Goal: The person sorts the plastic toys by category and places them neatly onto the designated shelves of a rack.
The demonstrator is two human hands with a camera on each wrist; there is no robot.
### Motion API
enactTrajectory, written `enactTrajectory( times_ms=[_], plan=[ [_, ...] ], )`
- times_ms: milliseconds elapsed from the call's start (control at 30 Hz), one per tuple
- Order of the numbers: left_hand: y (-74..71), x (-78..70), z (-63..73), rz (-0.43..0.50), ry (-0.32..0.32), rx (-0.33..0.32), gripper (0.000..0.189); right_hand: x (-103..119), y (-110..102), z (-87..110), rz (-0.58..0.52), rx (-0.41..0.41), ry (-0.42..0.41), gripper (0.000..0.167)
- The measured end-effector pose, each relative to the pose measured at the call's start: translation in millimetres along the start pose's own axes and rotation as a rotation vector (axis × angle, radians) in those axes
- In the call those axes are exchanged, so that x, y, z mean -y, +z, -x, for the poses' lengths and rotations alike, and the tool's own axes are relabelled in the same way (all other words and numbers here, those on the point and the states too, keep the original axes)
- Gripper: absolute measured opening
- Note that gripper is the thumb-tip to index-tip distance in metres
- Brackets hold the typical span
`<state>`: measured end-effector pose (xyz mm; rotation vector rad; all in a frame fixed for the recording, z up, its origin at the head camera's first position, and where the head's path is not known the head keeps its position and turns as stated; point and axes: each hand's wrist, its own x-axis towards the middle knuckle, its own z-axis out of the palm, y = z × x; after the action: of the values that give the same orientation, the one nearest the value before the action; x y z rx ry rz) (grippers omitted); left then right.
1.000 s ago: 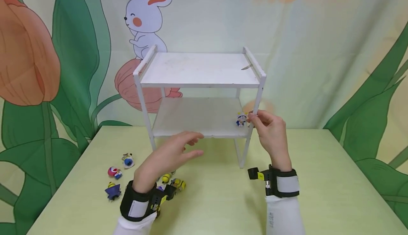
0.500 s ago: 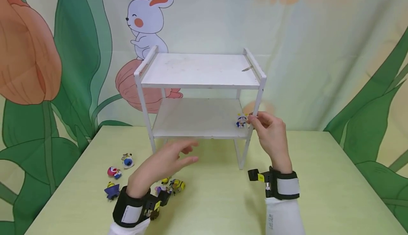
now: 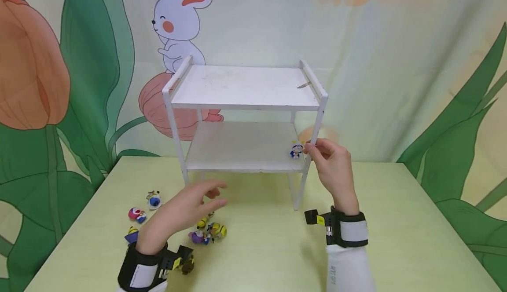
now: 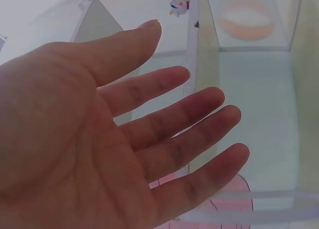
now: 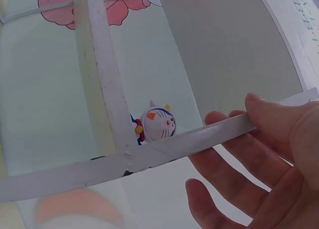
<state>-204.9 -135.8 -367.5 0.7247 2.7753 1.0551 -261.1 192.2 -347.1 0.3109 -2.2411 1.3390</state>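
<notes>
A white two-tier shelf (image 3: 245, 85) stands on the table. A small figurine (image 3: 296, 150) in a white hood with yellow tips stands at the right front of its lower tier; the right wrist view shows the figurine's whiskered hood and red collar (image 5: 158, 124). My right hand (image 3: 336, 169) holds the shelf's right front post (image 5: 219, 131) between thumb and fingers, beside the figurine. My left hand (image 3: 182, 208) hovers in front of the shelf, over the table's left side. In the left wrist view its fingers (image 4: 184, 149) are spread, with nothing in the palm.
Several small toy figures lie on the left of the table (image 3: 376, 257), among them a pink-headed one (image 3: 137, 215), a blue-and-white one (image 3: 154, 201) and a yellow one (image 3: 217, 230). A printed curtain (image 3: 368, 63) hangs behind the shelf.
My left hand has drawn back from the shelf, leftward and toward me, uncovering more of the yellow and purple figures. My right hand stays at the post, and the figurine keeps its place.
</notes>
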Motion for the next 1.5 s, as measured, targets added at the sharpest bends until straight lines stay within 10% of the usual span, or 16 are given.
enactTrajectory(
  times_ms=[1000, 1500],
  plan=[
    [-6.5, 91.2, 12.8, -0.163, -0.275, -0.069, 0.029, -1.1, -1.0, 3.0, 0.001, -0.006, -0.003, 0.021],
    [-0.2, 108.0, 12.8, -0.154, -0.376, -0.005, 0.037, 3.5, 3.8, 2.0, 0.009, -0.011, -0.016, 0.02]
  ],
)
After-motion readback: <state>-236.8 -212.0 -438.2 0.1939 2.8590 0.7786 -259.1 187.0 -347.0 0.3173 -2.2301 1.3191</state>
